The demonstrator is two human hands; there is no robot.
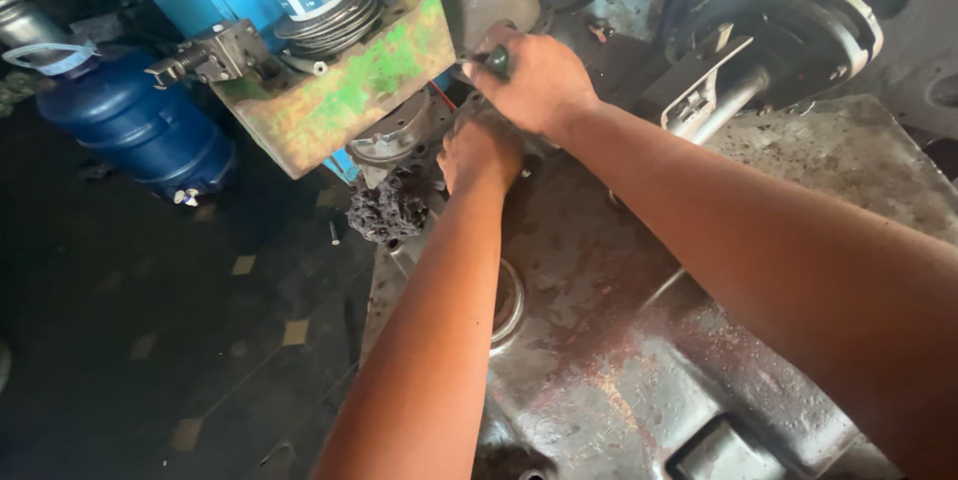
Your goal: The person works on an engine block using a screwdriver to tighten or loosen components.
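Over the far edge of the big grey metal casing [639, 340], both of the person's bare hands meet close to the machinery. Right hand [529, 81] is closed in a fist around a dark green tool handle [496, 61]; only a short stub of that handle shows at the thumb side of the fist, and the rest of the tool is hidden by the hand, so I cannot tell what kind of tool it is. From the stub, its long axis seems to run up and to the left in the picture, toward the worn green-painted metal block [339, 91], though the working end is out of sight. Left hand [481, 153] sits just below and a little left of the right one, knuckles up and fingers curled down onto something at the casing's edge; whether it grips a part there or only presses on it I cannot tell, since the fingers cover it. Just left of that hand hangs a clump of black greasy rag [391, 209], below a round grey metal housing [394, 136]. A round opening with a bright ring [509, 305] shows in the casing beside the left forearm. Farther left, on the dark floor [150, 340], stands a blue gas cylinder [135, 126]. Behind the right arm sits a dark round drum [798, 26] with a grey shaft [723, 106] pointing down to the left.
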